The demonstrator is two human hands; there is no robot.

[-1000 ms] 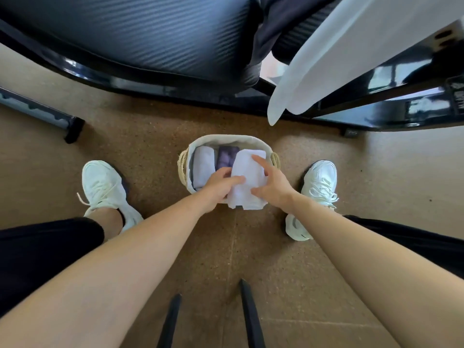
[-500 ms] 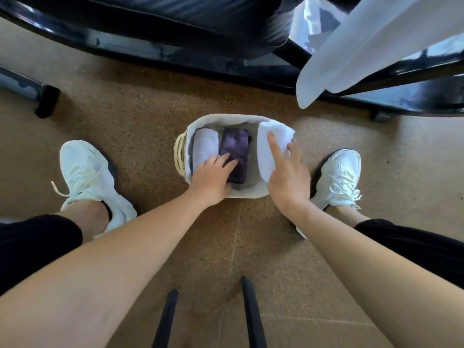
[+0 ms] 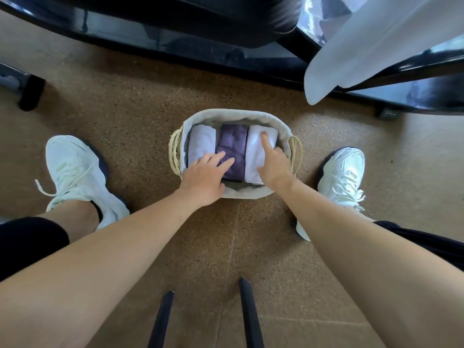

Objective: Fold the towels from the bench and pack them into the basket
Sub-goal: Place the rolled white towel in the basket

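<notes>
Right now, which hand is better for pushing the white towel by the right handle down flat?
The right hand, probably. Its forefinger touches that white towel at the right side of the basket. The left hand rests on the purple towel, farther off.

No legible text, label or number anywhere.

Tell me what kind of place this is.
Indoors, probably a home or small gym room, hard to say which: speckled brown cork-like floor, a glossy black padded bench, and a woven fabric-lined basket of folded towels.
</notes>
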